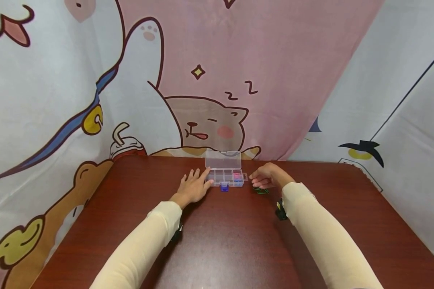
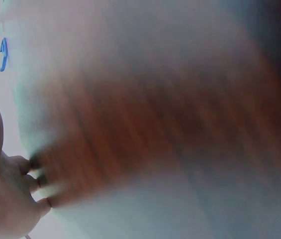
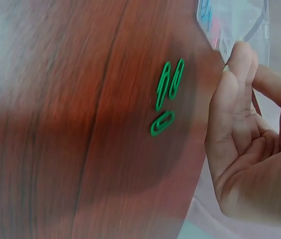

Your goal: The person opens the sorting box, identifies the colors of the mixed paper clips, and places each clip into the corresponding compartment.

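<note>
Left hand (image 1: pixel 193 188) has fingers spread, touching the left side of a clear compartment box (image 1: pixel 219 177) on the worktop (image 1: pixel 224 241), lid (image 1: pixel 223 160) up at the back, pink and blue pieces (image 1: pixel 237 176) in its right-end compartments. Right hand (image 1: pixel 267 176) is bent beside the box's right end, above loose green paper clips (image 3: pixel 163 87) lying on the worktop; can't tell if its fingertips pinch anything.

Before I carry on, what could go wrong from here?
The right hand is close to loose, looped green paper clips and might scatter them. A clip dropped over the open, clear plastic compartment box could fall among its small pink and blue pieces. The left hand, at the box's left end, might nudge it.
</note>
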`<state>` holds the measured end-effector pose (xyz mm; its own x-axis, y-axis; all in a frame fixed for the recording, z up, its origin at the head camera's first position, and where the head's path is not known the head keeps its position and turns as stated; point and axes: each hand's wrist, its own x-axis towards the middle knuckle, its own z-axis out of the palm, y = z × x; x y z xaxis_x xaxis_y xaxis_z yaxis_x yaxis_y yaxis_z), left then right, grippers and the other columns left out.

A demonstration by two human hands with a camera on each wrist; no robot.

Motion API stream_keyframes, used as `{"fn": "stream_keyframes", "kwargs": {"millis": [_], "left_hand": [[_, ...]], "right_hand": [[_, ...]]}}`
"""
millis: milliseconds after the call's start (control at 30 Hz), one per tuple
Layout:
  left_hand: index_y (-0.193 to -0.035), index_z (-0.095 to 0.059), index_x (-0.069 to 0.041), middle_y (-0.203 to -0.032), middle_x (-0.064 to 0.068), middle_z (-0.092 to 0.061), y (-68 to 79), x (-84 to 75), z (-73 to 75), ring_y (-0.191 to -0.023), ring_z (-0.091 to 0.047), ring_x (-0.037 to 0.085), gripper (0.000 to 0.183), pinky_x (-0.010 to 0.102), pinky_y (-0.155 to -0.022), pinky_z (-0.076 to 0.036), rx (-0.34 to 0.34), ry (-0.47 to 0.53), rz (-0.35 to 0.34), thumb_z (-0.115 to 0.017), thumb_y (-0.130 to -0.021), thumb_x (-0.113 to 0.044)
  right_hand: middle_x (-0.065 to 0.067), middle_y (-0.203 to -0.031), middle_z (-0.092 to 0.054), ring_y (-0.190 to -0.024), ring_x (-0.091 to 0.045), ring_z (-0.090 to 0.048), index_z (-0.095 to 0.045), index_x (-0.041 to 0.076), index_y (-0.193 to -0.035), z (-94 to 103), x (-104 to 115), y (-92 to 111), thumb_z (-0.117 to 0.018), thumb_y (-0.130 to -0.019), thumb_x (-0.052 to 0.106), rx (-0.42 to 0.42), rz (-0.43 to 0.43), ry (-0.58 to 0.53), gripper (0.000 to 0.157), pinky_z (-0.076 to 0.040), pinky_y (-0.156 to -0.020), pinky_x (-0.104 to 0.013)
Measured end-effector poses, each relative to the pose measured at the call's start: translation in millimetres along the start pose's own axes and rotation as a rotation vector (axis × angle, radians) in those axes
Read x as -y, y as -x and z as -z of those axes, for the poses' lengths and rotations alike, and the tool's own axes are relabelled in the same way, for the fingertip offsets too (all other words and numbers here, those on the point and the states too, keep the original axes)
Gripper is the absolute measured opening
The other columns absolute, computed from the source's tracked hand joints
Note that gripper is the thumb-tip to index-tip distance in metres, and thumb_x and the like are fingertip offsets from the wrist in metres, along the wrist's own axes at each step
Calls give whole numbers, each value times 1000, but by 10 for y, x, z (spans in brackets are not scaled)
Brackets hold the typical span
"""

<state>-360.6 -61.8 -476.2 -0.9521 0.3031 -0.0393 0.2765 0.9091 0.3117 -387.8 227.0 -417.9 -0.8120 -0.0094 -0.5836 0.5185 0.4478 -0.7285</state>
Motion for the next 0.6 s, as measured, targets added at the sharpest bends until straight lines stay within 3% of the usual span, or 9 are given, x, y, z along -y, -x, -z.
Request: {"fn": "stream_keyframes", "kwargs": {"millis": [400,600], "left_hand": [[-157,-13,-32,-160,16,-21,3,2,-1,-148,-14,37,61,57,-117,-11,-11,5,1,-26,-102,-56],[-157,-13,-33,-160,16,-21,-11,0,-16,-148,-13,37,61,57,-117,-10,-9,1,6,-26,-102,-57]], "right_hand": [[0,-60,-66,-53,-7,-65,-72,0,-89,103,-176,-3,-68,-90,17,-43,-37,55,17,-56,-57,-25],[0,-58,-66,-52,-7,-64,-72,4,-77,107,-252,8,-69,-89,17,-46,-43,86,18,-54,-55,-24]]}}
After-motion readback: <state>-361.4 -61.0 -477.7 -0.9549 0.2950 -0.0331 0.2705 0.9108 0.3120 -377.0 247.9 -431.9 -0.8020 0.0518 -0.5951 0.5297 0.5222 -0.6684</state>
